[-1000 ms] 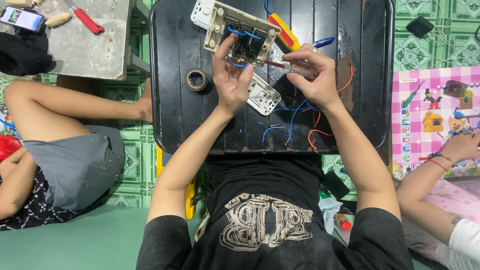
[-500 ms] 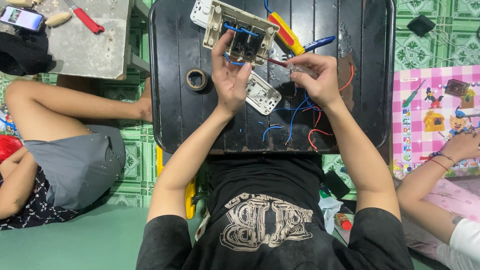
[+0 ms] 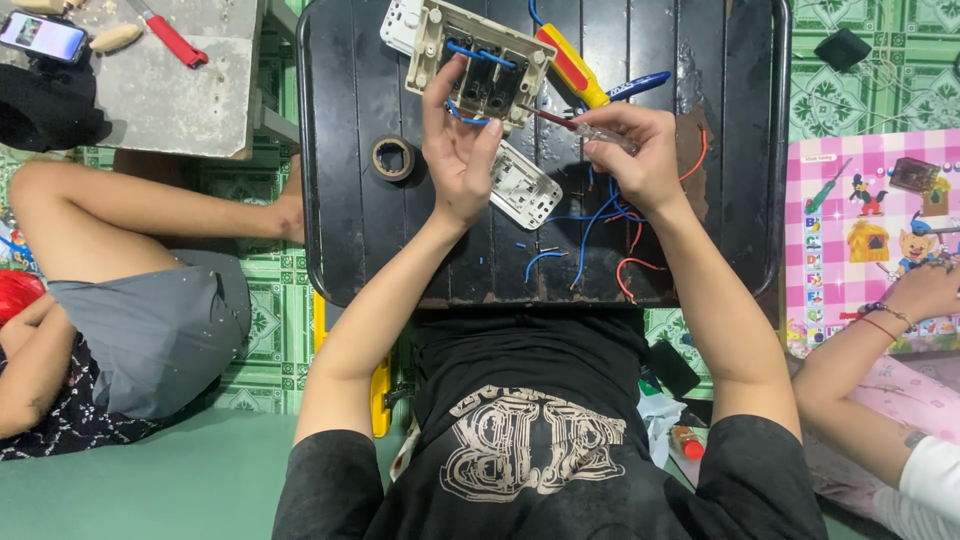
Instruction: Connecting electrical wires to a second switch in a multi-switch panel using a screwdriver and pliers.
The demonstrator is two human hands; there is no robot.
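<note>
A black slatted table (image 3: 340, 200) carries everything. Near its far edge, a beige switch box (image 3: 478, 60) is clamped by the left hand (image 3: 458, 150), back side up, with blue wires (image 3: 590, 215) trailing toward the near edge. A slim screwdriver (image 3: 575, 125) is pinched shut in the right hand (image 3: 635, 150); its long axis runs leftward, tip just beside the box. A tape roll (image 3: 393, 158) lies left of the hands, a white cover plate (image 3: 523, 185) between them.
</note>
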